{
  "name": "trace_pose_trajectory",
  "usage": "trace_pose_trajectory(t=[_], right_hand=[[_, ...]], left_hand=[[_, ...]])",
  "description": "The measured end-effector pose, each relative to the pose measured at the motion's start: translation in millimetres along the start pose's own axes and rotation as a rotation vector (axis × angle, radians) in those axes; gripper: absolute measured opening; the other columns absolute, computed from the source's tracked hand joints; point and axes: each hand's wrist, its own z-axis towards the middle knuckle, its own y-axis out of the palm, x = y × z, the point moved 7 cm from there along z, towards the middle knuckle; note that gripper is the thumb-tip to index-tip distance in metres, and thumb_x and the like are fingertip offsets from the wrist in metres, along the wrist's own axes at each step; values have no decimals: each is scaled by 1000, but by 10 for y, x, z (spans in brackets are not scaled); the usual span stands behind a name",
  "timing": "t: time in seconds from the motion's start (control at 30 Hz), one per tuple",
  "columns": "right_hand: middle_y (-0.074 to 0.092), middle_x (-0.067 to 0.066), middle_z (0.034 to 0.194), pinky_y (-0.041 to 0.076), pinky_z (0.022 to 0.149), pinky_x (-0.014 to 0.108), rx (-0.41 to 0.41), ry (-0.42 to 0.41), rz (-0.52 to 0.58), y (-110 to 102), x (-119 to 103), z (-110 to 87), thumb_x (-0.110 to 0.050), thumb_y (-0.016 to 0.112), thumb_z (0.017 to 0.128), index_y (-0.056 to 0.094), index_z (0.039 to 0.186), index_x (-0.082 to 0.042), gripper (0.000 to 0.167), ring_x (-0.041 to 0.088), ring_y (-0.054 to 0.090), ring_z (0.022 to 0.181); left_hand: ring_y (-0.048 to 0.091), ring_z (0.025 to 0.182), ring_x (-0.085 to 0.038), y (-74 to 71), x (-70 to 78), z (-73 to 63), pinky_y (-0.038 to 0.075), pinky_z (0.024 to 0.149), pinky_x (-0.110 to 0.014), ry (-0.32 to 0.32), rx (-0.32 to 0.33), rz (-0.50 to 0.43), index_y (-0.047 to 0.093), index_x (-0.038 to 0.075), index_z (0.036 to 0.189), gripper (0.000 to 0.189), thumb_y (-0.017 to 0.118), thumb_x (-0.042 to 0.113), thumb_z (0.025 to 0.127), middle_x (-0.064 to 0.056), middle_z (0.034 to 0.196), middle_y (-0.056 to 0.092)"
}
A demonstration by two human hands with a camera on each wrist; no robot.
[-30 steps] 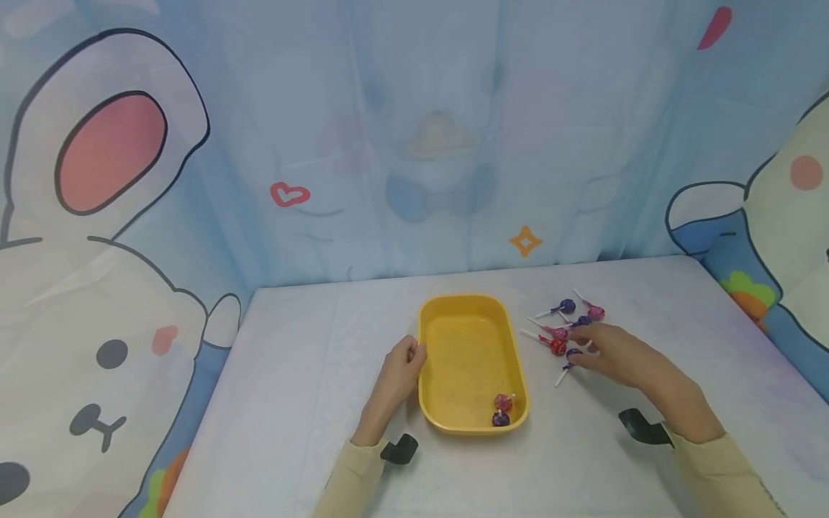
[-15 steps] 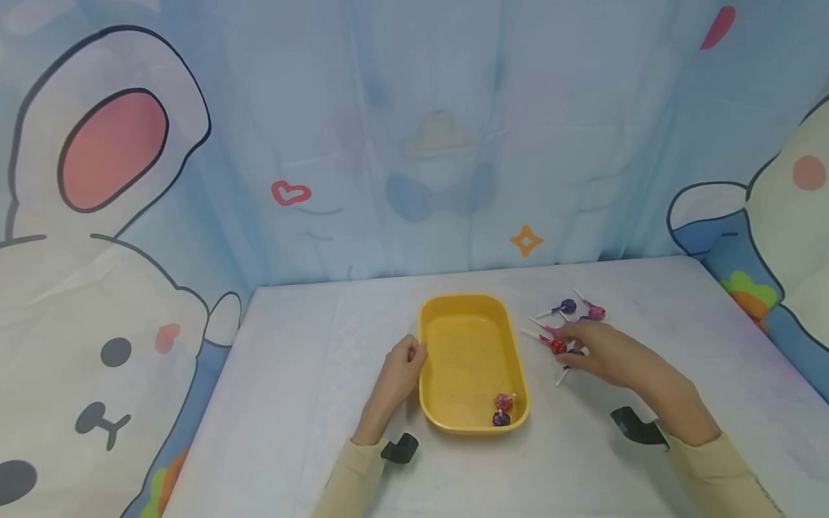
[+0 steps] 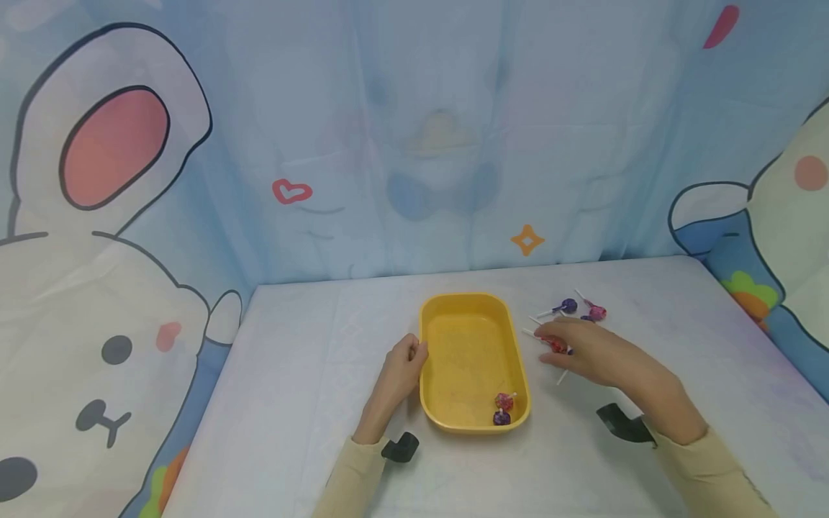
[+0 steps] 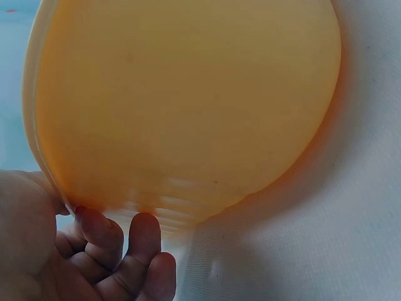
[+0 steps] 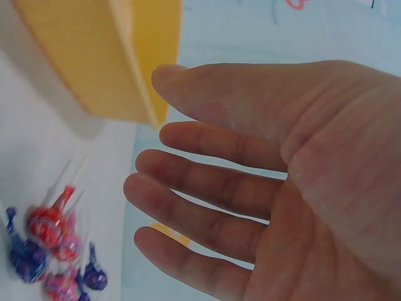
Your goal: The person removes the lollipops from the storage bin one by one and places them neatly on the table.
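Note:
My left hand [image 3: 396, 370] grips the left side of a yellow plastic tray [image 3: 466, 345]. In the left wrist view, the thumb lies at the rim while curled fingertips [image 4: 145, 229] touch the outer wall. A pink lollipop [image 3: 504, 401] and a purple lollipop [image 3: 501, 417] lie in the tray's near right corner. Right of the tray, my right hand [image 3: 605, 352] hovers over a loose group of lollipops, its fingers extended and holding nothing. A red lollipop [image 5: 47, 226] and a dark purple lollipop [image 5: 28, 260] show below it in the right wrist view. The hand partly covers the group in the head view.
Farther back in the group lie a purple lollipop [image 3: 569, 306] and a pink lollipop [image 3: 597, 313]. The white table [image 3: 311, 374] ends at a blue cartoon curtain [image 3: 363, 144]. Dark straps [image 3: 400, 447] show at both wrists.
My right hand has moved left over the lollipops, toward the tray, covering the red and nearby ones more. The left hand and the tray have stayed in place.

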Motion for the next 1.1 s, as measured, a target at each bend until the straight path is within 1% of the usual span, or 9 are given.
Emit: trace_pose_trajectory(t=[0.13, 0.27, 0.33, 0.47, 0.57, 0.7, 0.83, 0.93, 1.1], right_hand=[[68, 12, 119, 58, 85, 43, -7, -33, 5, -21, -155, 20, -32, 76, 89, 65, 128, -8, 47, 30, 64, 105], [68, 10, 117, 59, 81, 39, -27, -56, 4, -14, -296, 67, -30, 75, 90, 65, 127, -9, 44, 29, 64, 105], [67, 9, 120, 59, 82, 39, -41, -63, -12, 10, -359, 105, -30, 74, 91, 65, 128, -10, 43, 29, 64, 108], [67, 9, 123, 57, 88, 41, -72, -101, -54, 83, -501, 178, -29, 74, 91, 66, 126, -9, 40, 26, 65, 108], [68, 8, 118, 56, 91, 42, -98, -161, -89, 158, -635, 216, -24, 74, 91, 67, 122, -8, 36, 24, 66, 104], [67, 6, 108, 57, 86, 38, -144, -231, -146, 296, -777, 255, -21, 74, 91, 69, 117, -8, 30, 18, 64, 91], [66, 6, 104, 57, 82, 36, -211, -221, -179, 445, -841, 308, -18, 73, 91, 70, 115, -8, 26, 15, 58, 80], [66, 5, 100, 57, 79, 35, -262, -185, -192, 537, -857, 339, -14, 71, 91, 71, 113, -9, 22, 16, 55, 77], [59, 0, 87, 53, 72, 32, -322, -147, -217, 657, -856, 358, -12, 69, 91, 71, 102, -11, 12, 19, 52, 74]], left_hand=[[41, 58, -10, -4, 1, 3, 34, 52, -22, 6, 1, 5, 46, 13, 86, 25, 47, 29, 105, 4, 67, 40], [41, 58, -10, -7, 10, 3, 34, 52, -22, 13, -4, 0, 47, 12, 86, 26, 46, 29, 106, 4, 66, 40], [41, 58, -11, -7, 11, 4, 34, 52, -22, 19, -7, -4, 47, 11, 87, 26, 46, 28, 106, 4, 67, 40], [41, 58, -11, -8, 11, 6, 34, 53, -22, 28, -11, -11, 47, 11, 87, 27, 47, 29, 106, 3, 67, 40], [41, 58, -11, -11, 12, 6, 34, 53, -22, 29, -11, -11, 47, 11, 87, 27, 47, 29, 106, 3, 67, 40], [41, 59, -11, -10, 15, 4, 34, 53, -22, 29, -12, -8, 47, 11, 87, 27, 47, 30, 106, 3, 68, 40], [41, 59, -11, -7, 12, 8, 34, 53, -22, 34, -14, -3, 47, 11, 86, 27, 47, 30, 106, 3, 68, 40], [41, 59, -11, -9, 9, 9, 34, 53, -22, 37, -14, 0, 47, 10, 86, 28, 47, 30, 106, 3, 68, 40], [41, 59, -11, -9, 7, 11, 34, 52, -22, 32, -14, -3, 47, 11, 86, 27, 47, 30, 106, 3, 68, 40]])
